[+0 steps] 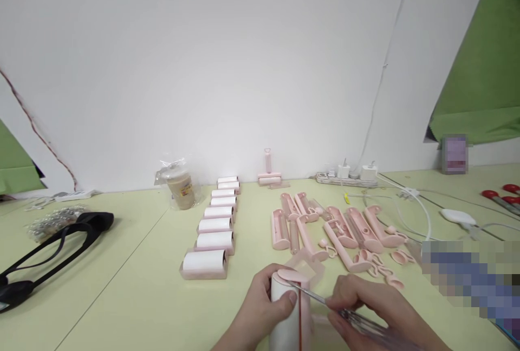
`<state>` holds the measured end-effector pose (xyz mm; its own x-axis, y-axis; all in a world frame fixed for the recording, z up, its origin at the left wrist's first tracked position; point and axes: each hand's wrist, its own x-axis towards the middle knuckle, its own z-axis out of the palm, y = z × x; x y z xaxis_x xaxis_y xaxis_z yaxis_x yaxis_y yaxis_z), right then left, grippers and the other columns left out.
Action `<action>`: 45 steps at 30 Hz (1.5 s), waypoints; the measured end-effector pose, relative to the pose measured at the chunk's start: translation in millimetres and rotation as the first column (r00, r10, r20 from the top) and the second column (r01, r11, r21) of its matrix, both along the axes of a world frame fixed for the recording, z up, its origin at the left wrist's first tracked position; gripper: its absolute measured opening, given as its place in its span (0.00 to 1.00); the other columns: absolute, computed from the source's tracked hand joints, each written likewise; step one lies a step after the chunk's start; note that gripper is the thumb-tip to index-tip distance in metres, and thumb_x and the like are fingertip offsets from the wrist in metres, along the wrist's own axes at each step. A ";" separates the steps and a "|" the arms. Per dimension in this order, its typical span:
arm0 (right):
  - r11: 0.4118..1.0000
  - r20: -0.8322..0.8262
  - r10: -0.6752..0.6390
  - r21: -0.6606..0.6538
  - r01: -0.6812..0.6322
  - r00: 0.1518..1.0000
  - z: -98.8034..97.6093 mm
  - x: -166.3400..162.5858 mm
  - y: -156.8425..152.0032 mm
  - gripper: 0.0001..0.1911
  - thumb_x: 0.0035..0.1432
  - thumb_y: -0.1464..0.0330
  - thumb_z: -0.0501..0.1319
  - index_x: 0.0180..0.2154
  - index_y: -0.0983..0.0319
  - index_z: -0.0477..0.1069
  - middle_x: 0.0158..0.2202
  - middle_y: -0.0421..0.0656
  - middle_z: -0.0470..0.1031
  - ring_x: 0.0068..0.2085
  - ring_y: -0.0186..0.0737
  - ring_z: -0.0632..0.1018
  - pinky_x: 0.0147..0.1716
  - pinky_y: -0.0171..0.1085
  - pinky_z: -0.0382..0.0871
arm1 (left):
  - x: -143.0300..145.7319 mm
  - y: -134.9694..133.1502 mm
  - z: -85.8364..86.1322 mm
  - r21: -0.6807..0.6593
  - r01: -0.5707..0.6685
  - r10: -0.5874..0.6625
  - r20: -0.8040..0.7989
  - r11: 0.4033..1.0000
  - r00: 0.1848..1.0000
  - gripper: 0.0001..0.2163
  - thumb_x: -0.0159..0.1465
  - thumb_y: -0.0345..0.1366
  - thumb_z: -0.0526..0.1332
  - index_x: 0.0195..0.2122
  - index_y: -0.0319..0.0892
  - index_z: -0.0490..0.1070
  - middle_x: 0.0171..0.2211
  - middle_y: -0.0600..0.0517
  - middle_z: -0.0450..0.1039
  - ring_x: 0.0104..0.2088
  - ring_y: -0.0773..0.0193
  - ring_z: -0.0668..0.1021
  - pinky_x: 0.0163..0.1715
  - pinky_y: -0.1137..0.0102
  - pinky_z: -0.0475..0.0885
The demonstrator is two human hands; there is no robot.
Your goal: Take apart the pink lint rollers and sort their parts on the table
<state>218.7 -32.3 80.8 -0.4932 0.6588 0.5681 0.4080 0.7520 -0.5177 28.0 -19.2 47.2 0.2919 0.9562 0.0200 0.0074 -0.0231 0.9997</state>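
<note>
My left hand (268,299) is wrapped round a lint roller (284,313), a white paper roll in a pale pink holder, held upright at the bottom middle. My right hand (365,307) grips a screwdriver (314,296) with a thin metal shaft and a clear handle. Its tip touches the top of the lint roller, by the pink end cap. Just beyond my hands lies a translucent pink cover (311,267). To the right are scattered several pink holder parts (280,232) and small pink loop pieces (400,256).
A row of white rolls (204,260) in pink trays runs toward the wall. A bagged cup (181,191) and a black strap-like object (60,253) are at left. An assembled pink roller (269,177), a power strip (345,177), cables and red-handled tools (491,195) lie back and right.
</note>
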 end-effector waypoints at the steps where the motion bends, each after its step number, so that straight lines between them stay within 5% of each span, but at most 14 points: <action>1: 1.000 -0.003 0.000 0.002 0.000 1.000 -3.4 -1.2 1.3 0.06 0.54 0.70 0.54 0.25 0.59 0.58 0.19 0.34 0.64 0.20 0.29 0.68 0.19 0.26 0.62 | 0.2 -0.3 1.5 0.002 0.007 -0.007 0.003 1.000 1.000 0.23 0.46 0.52 0.62 0.34 0.36 0.67 0.29 0.51 0.66 0.32 0.62 0.68 0.36 0.71 0.62; 5: 0.997 0.033 0.073 -0.029 -0.072 0.997 -13.7 -3.7 8.2 0.06 0.54 0.74 0.53 0.28 0.58 0.57 0.23 0.34 0.66 0.23 0.28 0.69 0.22 0.26 0.62 | -1.8 -1.2 4.6 0.029 0.029 -0.030 0.036 0.999 0.999 0.23 0.47 0.51 0.62 0.35 0.36 0.68 0.28 0.51 0.66 0.31 0.63 0.68 0.35 0.72 0.63; 10: 0.986 0.135 0.122 0.094 -0.136 0.983 -16.1 -6.2 13.2 0.08 0.52 0.76 0.52 0.35 0.60 0.60 0.27 0.37 0.69 0.27 0.30 0.73 0.26 0.27 0.65 | -3.6 -1.8 9.8 0.078 0.002 -0.007 0.054 0.997 0.999 0.21 0.46 0.44 0.65 0.39 0.38 0.67 0.33 0.50 0.69 0.34 0.61 0.70 0.36 0.72 0.65; 17: 0.943 0.174 -0.042 0.333 -0.019 0.984 -25.9 -7.4 15.9 0.07 0.57 0.75 0.47 0.28 0.60 0.58 0.21 0.36 0.66 0.20 0.28 0.69 0.20 0.27 0.59 | 0.7 2.4 16.3 0.172 -0.118 0.138 -0.109 0.978 0.984 0.14 0.50 0.37 0.62 0.37 0.39 0.67 0.35 0.49 0.71 0.37 0.59 0.72 0.39 0.70 0.66; 22: 0.950 0.141 -0.110 0.306 0.063 0.984 -15.3 -7.4 13.8 0.07 0.56 0.74 0.49 0.26 0.60 0.59 0.20 0.35 0.67 0.19 0.29 0.69 0.20 0.28 0.58 | -1.4 8.5 12.3 0.189 -0.127 0.139 -0.055 0.974 0.989 0.15 0.51 0.40 0.61 0.38 0.38 0.67 0.38 0.46 0.72 0.40 0.57 0.72 0.42 0.68 0.65; 27: 0.899 0.099 -0.146 0.428 0.091 0.984 -17.1 -12.1 18.1 0.07 0.55 0.73 0.48 0.27 0.59 0.58 0.18 0.35 0.65 0.18 0.30 0.69 0.18 0.29 0.57 | 4.2 8.9 14.2 0.161 -0.068 0.081 -0.077 0.985 0.994 0.17 0.50 0.40 0.63 0.38 0.38 0.67 0.37 0.46 0.72 0.40 0.56 0.72 0.42 0.67 0.65; 30: 0.924 0.070 -0.186 0.351 0.151 0.980 -16.4 -10.8 21.5 0.07 0.56 0.74 0.46 0.28 0.59 0.58 0.18 0.34 0.64 0.17 0.29 0.67 0.17 0.28 0.56 | 11.0 9.8 17.4 0.189 -0.025 0.036 -0.056 0.982 0.998 0.15 0.49 0.40 0.62 0.36 0.38 0.66 0.35 0.47 0.72 0.37 0.57 0.72 0.39 0.68 0.66; 33: 0.971 0.024 -0.056 0.232 0.049 0.998 -13.6 -4.4 23.8 0.07 0.58 0.71 0.45 0.30 0.59 0.59 0.22 0.37 0.68 0.22 0.30 0.70 0.22 0.28 0.60 | 15.4 12.8 20.6 0.200 -0.051 0.058 -0.031 0.978 0.998 0.15 0.49 0.40 0.63 0.36 0.38 0.67 0.35 0.47 0.72 0.37 0.57 0.73 0.39 0.68 0.66; 37: 0.945 -0.046 0.094 0.317 -0.075 0.995 -16.4 1.1 26.1 0.09 0.57 0.69 0.44 0.27 0.59 0.58 0.23 0.38 0.67 0.22 0.31 0.69 0.20 0.29 0.57 | 13.8 16.5 20.6 0.190 -0.148 0.159 -0.042 0.971 0.986 0.16 0.47 0.40 0.64 0.35 0.38 0.69 0.35 0.46 0.73 0.39 0.55 0.73 0.42 0.67 0.65; 40: 0.941 -0.020 0.051 0.335 -0.042 0.998 -17.3 -0.3 23.9 0.09 0.56 0.71 0.45 0.26 0.59 0.58 0.22 0.38 0.66 0.20 0.29 0.67 0.19 0.29 0.56 | 9.7 15.5 17.3 0.175 -0.130 0.143 -0.063 0.976 0.988 0.17 0.47 0.39 0.64 0.37 0.37 0.69 0.38 0.45 0.73 0.40 0.55 0.72 0.43 0.67 0.65; 45: 0.982 0.090 -0.010 0.188 -0.007 0.996 -7.1 -3.7 16.9 0.09 0.57 0.74 0.46 0.27 0.59 0.60 0.24 0.39 0.68 0.24 0.31 0.71 0.23 0.28 0.63 | 9.5 11.0 14.1 0.138 -0.122 0.127 -0.023 0.983 0.992 0.22 0.48 0.39 0.64 0.44 0.37 0.66 0.40 0.44 0.72 0.39 0.58 0.73 0.40 0.70 0.67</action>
